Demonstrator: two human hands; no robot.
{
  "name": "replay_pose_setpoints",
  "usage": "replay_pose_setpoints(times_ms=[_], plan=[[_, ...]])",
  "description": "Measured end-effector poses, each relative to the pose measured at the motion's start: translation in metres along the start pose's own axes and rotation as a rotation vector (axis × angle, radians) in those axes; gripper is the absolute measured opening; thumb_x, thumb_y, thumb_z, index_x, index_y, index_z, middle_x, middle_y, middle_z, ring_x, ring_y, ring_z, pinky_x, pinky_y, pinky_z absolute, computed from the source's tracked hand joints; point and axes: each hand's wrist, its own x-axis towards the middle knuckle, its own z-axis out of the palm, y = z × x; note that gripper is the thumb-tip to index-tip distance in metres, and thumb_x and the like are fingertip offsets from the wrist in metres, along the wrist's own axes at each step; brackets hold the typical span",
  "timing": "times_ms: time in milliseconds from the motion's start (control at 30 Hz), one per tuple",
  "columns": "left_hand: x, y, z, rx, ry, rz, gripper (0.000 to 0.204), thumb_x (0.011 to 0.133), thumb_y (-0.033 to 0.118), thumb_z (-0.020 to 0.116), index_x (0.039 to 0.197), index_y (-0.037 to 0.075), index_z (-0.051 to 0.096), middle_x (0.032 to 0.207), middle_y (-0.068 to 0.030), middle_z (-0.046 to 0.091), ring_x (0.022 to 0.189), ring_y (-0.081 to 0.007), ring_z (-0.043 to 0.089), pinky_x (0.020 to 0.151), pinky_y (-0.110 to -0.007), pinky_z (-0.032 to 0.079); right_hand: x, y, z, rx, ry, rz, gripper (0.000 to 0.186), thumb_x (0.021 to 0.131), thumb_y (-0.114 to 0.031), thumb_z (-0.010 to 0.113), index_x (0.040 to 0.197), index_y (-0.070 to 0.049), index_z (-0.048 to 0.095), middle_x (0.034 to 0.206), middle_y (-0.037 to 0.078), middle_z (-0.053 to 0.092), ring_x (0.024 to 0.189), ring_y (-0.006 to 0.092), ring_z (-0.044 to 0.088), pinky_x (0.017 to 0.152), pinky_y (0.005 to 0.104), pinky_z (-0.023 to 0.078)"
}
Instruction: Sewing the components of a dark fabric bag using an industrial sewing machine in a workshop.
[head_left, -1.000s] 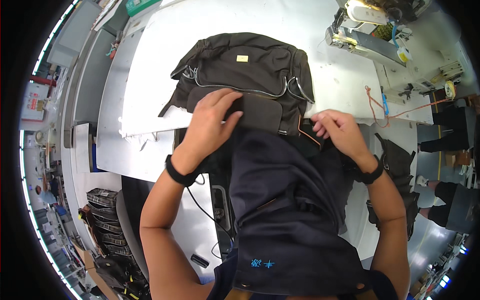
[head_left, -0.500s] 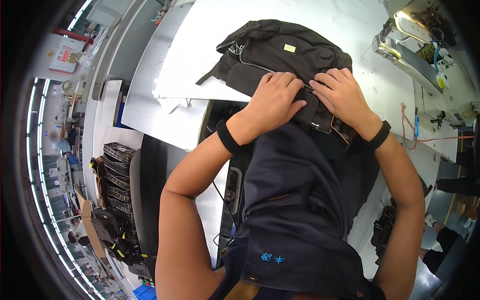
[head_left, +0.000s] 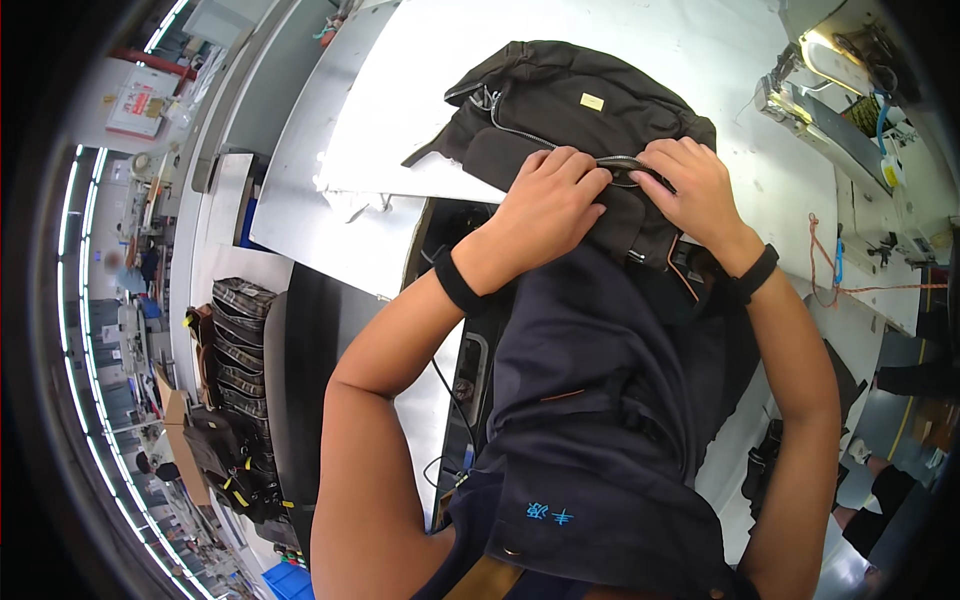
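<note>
A dark brown backpack (head_left: 565, 118) lies on the white table near my body, with a small yellow label (head_left: 592, 101) on its upper panel. A curved metal zipper (head_left: 520, 133) runs across it, and between my hands its edges part in a narrow gap. My left hand (head_left: 550, 205) grips the backpack's fabric just left of that gap, thumb toward me. On the other side, my right hand (head_left: 692, 190) pinches the zipper's edge, fingers above and thumb below. Both sets of fingertips are partly hidden in the fabric. A lower flap hangs over the table's near edge toward my lap.
A sewing machine (head_left: 820, 125) stands at the right of the white table (head_left: 400, 110). Red cord (head_left: 825, 265) lies beside it. Left of me are stacked dark plaid bags (head_left: 238, 335), more dark bags (head_left: 225, 450) and a blue bin (head_left: 287, 582). Another person's legs show at far right.
The zipper's edges between my hands have spread into a visible gap. My right hand has turned slightly, its thumb now under the edge; my left hand stays nearly in place.
</note>
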Motion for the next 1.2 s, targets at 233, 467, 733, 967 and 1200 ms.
replay_pose_setpoints(times_ms=[233, 467, 733, 967, 1200], plan=[[0.000, 0.002, -0.004, 0.095, -0.073, -0.027, 0.030, 0.086, 0.018, 0.076, 0.109, 0.006, 0.063, 0.114, -0.0079, 0.063, 0.109, -0.0269, 0.059, 0.089, -0.039, 0.047, 0.001, 0.004, 0.010, 0.101, 0.099, 0.117, 0.016, 0.087, -0.023, 0.078, 0.091, -0.008, 0.072, 0.092, 0.001, 0.071, 0.081, 0.0219, 0.064, 0.069, 0.0355, 0.050], [-0.018, 0.013, -0.046, 0.231, -0.053, 0.193, 0.028, 0.078, 0.012, 0.076, 0.101, 0.004, 0.061, 0.108, -0.0074, 0.065, 0.109, -0.0266, 0.061, 0.092, -0.040, 0.048, 0.000, 0.009, 0.015, 0.020, 0.103, 0.115, 0.018, 0.090, -0.026, 0.075, 0.090, -0.008, 0.072, 0.090, 0.001, 0.071, 0.082, 0.0234, 0.065, 0.070, 0.0370, 0.051], [-0.076, -0.009, -0.068, -0.163, -0.160, -0.314, 0.024, 0.088, 0.015, 0.078, 0.105, 0.004, 0.065, 0.104, -0.0152, 0.070, 0.090, -0.0357, 0.069, 0.077, -0.042, 0.057, 0.001, 0.009, 0.012, 0.102, 0.036, 0.200, 0.019, 0.091, -0.029, 0.075, 0.098, -0.012, 0.076, 0.094, 0.000, 0.071, 0.085, 0.0227, 0.065, 0.075, 0.0357, 0.050], [-0.079, -0.115, -0.051, 0.265, 0.037, -0.474, 0.058, 0.086, 0.007, 0.071, 0.141, 0.004, 0.052, 0.120, -0.0223, 0.065, 0.110, -0.0416, 0.061, 0.095, -0.047, 0.050, -0.004, -0.004, -0.024, -0.121, -0.159, -0.173, 0.036, 0.087, -0.026, 0.077, 0.120, -0.014, 0.071, 0.112, 0.003, 0.067, 0.103, 0.0219, 0.061, 0.088, 0.0364, 0.046], [-0.066, -0.122, -0.076, 0.300, -0.088, -0.407, 0.025, 0.091, 0.013, 0.071, 0.114, 0.003, 0.071, 0.102, -0.0153, 0.073, 0.104, -0.0361, 0.065, 0.089, -0.043, 0.051, 0.010, -0.056, -0.029, -0.117, -0.201, -0.149, 0.051, 0.083, -0.026, 0.078, 0.128, -0.007, 0.062, 0.124, 0.009, 0.061, 0.116, 0.0254, 0.056, 0.095, 0.0383, 0.044]])
